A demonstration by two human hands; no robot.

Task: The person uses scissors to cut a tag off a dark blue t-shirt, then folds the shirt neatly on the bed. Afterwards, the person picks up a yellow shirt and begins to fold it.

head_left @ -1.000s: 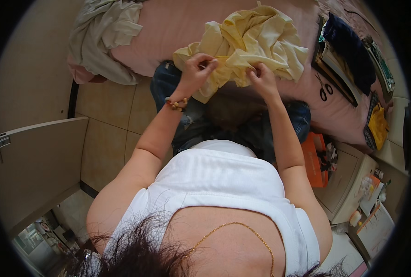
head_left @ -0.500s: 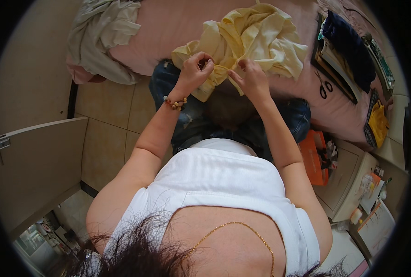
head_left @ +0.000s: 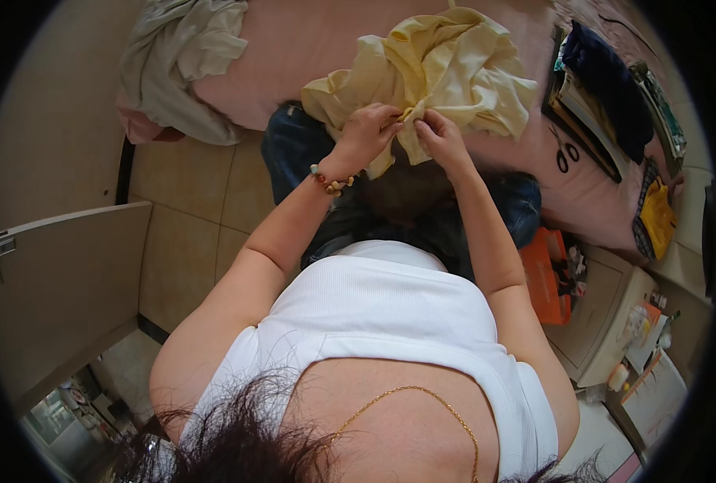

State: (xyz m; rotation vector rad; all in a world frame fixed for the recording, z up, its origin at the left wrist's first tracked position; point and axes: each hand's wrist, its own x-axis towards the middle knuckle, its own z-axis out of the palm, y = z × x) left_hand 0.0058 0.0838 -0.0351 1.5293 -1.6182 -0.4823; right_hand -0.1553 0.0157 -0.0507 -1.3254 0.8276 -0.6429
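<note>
A crumpled pale yellow cloth (head_left: 471,72), perhaps a garment, is heaped on the edge of the pink-covered bed (head_left: 294,48) and hangs down toward my lap. My left hand (head_left: 368,133), with a beaded bracelet at the wrist, pinches a fold at its near edge. Close beside it, my right hand (head_left: 441,141) grips the same cloth between thumb and fingers. The fingertips of both hands nearly meet at one gathered spot. Whether a needle or thread is between them is too small to make out.
Black-handled scissors (head_left: 565,151) lie on the bed to the right, near a dark blue folded cloth (head_left: 607,80) on some books or folders. A grey-white cloth (head_left: 173,64) drapes over the bed at the left. An orange bag (head_left: 545,278) stands beside a cabinet (head_left: 595,314) at the right.
My left hand has moved right and slightly down, closing the gap to my right hand. The strip of cloth stretched between them has slackened and bunched together.
</note>
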